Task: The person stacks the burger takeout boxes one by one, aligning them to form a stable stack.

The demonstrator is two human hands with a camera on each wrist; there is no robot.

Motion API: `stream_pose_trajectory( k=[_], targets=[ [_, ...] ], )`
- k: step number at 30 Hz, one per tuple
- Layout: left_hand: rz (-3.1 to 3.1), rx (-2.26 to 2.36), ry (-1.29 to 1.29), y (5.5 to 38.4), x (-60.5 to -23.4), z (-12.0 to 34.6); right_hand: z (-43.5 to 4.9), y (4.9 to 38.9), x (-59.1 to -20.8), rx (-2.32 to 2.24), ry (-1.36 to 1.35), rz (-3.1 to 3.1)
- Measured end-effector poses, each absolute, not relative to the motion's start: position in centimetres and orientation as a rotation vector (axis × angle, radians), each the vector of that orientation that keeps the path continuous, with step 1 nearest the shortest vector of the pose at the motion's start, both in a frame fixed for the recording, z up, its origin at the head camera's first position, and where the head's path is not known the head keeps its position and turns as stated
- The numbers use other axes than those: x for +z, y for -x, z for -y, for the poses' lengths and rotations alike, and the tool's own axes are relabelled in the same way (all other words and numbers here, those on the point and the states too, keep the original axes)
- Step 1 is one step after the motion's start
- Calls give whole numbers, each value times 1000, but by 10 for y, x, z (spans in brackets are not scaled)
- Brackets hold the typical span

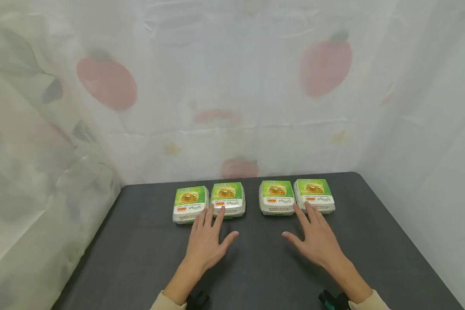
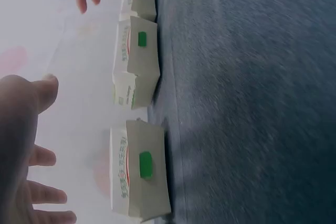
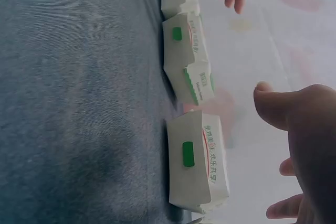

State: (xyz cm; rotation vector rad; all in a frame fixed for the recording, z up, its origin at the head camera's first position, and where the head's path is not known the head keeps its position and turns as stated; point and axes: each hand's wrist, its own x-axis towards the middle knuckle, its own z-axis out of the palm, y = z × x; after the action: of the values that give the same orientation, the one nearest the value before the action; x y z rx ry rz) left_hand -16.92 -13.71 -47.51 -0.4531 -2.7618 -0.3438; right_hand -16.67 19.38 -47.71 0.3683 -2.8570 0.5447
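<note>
Burger boxes with green-and-white lids and a printed burger stand closed on the dark table. On the left side are an outer box (image 1: 190, 197) and an inner box (image 1: 227, 192), close together. To the right, another inner box (image 1: 277, 192) stands beside an outer box (image 1: 314, 188). My left hand (image 1: 207, 241) hovers in front of the left pair, fingers spread and thumb out, holding nothing. The right hand (image 1: 317, 241) hovers likewise before the right pair. In the left wrist view a box (image 2: 147, 171) shows its green tab, apart from the fingers; the right wrist view shows a similar box (image 3: 191, 161).
The dark table (image 1: 255, 275) ends at a pale curtain (image 1: 232, 86) with fruit prints behind the boxes. More curtain hangs along the left and right sides. A gap separates the two pairs of boxes.
</note>
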Motion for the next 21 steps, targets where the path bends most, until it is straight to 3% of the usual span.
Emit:
stream_pose_trajectory(
  k=[21],
  targets=[
    [2577,-663,621,214,-460,93,-189,208,-465,1021,-296,2739]
  ],
)
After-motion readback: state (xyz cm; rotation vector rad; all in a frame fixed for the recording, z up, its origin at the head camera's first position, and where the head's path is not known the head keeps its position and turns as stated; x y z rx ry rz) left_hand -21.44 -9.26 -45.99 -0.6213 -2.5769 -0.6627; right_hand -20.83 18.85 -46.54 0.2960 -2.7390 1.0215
